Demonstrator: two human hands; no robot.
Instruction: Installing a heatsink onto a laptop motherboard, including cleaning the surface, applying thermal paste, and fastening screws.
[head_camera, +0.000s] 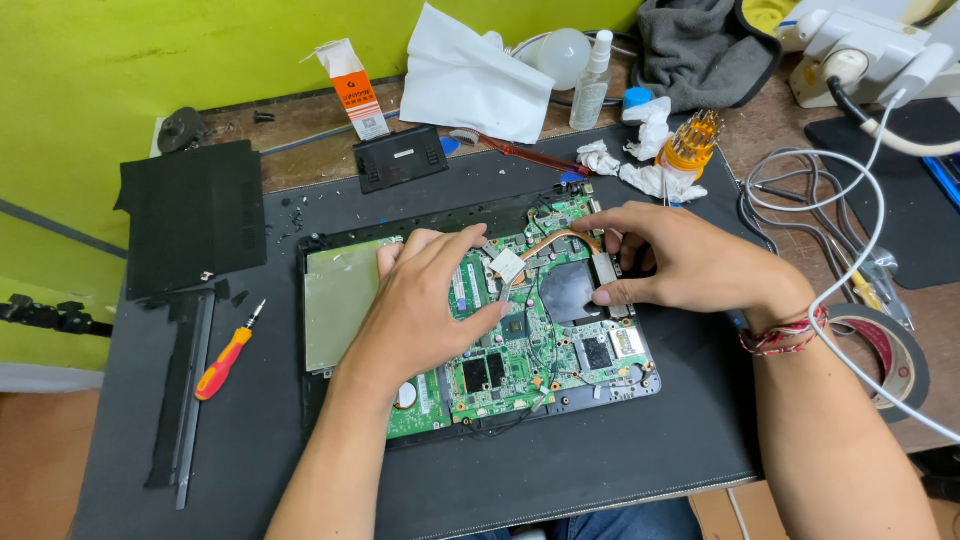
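Hands, left (425, 300) and right (680, 262), apart, pinch the cooling assembly (560, 262) inside the laptop shell (330, 400).

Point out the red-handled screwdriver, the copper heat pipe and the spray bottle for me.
red-handled screwdriver (222, 364): head view, on its red and orange handle.
copper heat pipe (556, 238): head view, on the curved copper stretch between the two hands.
spray bottle (591, 88): head view, on its clear body.

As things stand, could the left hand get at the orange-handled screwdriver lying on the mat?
Probably yes. The left hand rests on the opened laptop, and the screwdriver lies apart to its left on bare mat, nothing between them.
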